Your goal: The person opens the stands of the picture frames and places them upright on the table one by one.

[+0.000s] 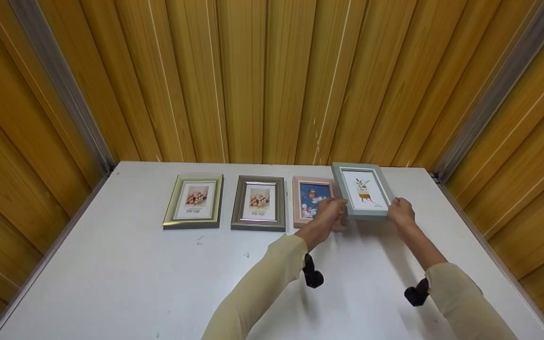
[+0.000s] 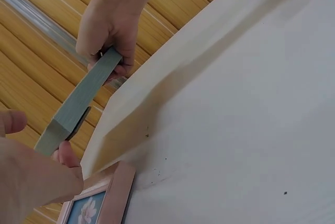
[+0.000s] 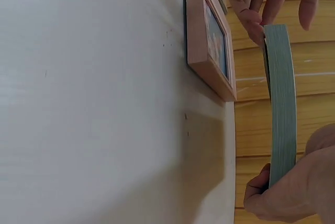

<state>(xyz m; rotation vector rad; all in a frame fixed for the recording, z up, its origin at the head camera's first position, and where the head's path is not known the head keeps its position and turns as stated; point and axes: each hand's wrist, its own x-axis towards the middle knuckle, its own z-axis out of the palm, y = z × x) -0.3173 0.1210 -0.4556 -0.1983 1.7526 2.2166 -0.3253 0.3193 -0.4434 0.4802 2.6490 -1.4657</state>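
Note:
A grey-green picture frame (image 1: 364,189) with a print of a potted plant is raised off the white table (image 1: 158,283), tilted, its shadow falling below. My right hand (image 1: 402,212) grips its right side, thumb in front and fingers curled behind, as the right wrist view shows. At the opposite corner, fingers of my left hand (image 1: 331,212) touch the frame's back, while the thumb stands away from it in the right wrist view. Just under and left of the raised frame lies a pink picture frame (image 1: 298,203) with a blue floral picture, partly hidden by my left hand.
Farther left on the table lie a dark grey-brown picture frame (image 1: 259,225) and a gold one (image 1: 191,224). A yellow wood-look panel wall (image 1: 243,85) rises behind the table's back edge. Black wrist devices (image 1: 313,274) hang below both cuffs.

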